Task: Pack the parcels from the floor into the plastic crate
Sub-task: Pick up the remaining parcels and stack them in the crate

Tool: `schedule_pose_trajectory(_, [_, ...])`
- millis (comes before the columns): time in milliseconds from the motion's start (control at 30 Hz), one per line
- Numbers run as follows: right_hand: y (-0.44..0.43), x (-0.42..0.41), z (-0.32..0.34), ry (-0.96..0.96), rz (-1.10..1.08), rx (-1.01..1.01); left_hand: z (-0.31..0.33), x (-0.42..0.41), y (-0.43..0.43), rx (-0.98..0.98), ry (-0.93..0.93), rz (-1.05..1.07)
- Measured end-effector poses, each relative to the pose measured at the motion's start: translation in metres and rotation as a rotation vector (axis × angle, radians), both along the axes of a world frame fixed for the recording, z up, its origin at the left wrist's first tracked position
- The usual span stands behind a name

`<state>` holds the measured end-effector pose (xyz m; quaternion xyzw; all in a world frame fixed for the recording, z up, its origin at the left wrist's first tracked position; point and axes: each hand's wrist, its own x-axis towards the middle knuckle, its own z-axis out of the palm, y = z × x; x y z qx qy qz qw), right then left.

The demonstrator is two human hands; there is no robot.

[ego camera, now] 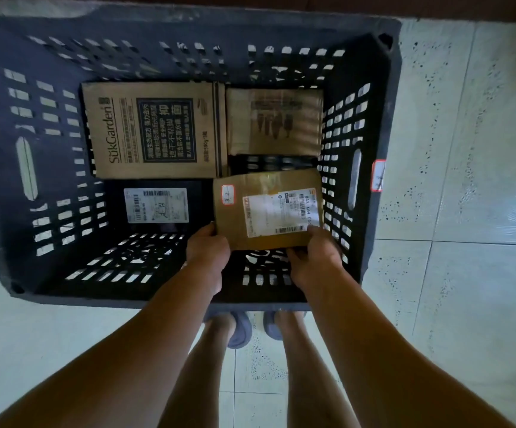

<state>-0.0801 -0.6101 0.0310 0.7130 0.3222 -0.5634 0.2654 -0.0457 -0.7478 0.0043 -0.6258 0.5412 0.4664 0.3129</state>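
1. Nearest the camera, two bare legs and grey slippers [240,332] stand on the pale tiled floor [466,273], right against the near wall of the dark plastic crate [19,180].
2. Both forearms reach over that near wall and down into the crate. The left hand [208,247] is closed on the near-left corner of a brown cardboard parcel [267,208], thumb on top. The right hand [314,257] grips the near-right corner, thumb on the white shipping label [276,214] and fingers curled beneath.
3. The parcel lies just beyond both hands, at about the same reach from each. Its long axis runs left to right, parallel to the near wall. I judge it to be held above the crate floor, over the near-right quarter, and not yet set down.
4. That quarter looks free: slotted crate floor shows below the parcel's near edge and in a gap past its far edge. The move turns on lowering it straight down there, with its right end close to the right wall.
5. Left of it, a dark flat parcel [158,205] with a white label lies on the crate floor.
6. Farthest, a printed carton [151,131] fills the far left, with a plain brown box [275,122] just beside it on the right.
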Motion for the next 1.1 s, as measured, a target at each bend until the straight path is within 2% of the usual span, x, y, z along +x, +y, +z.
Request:
schedule_pose_trajectory(400, [0.007,0.001,0.004,0.019,-0.105,0.032,0.011,0.002,0.002,-0.014,0.072,-0.077])
schedule_pose_trajectory(633, [0.001,0.009,-0.003,0.016,-0.094,-0.076,0.005,-0.002,0.006,-0.038,0.071,-0.1])
schedule_pose_trajectory(833, [0.001,0.005,-0.027,-0.006,0.029,-0.048,-0.006,0.0,0.01,-0.019,0.083,-0.149])
schedule_pose_trajectory(967, [-0.001,0.004,-0.032,-0.003,0.028,-0.053,-0.013,0.0,0.009,-0.026,0.11,-0.213])
schedule_pose_trajectory(1033, [-0.003,0.004,-0.028,0.006,0.013,-0.089,-0.016,-0.001,0.007,-0.034,0.103,-0.246])
schedule_pose_trajectory(1100, [-0.005,0.007,-0.018,0.039,0.11,-0.148,-0.019,-0.001,0.005,-0.04,0.076,-0.252])
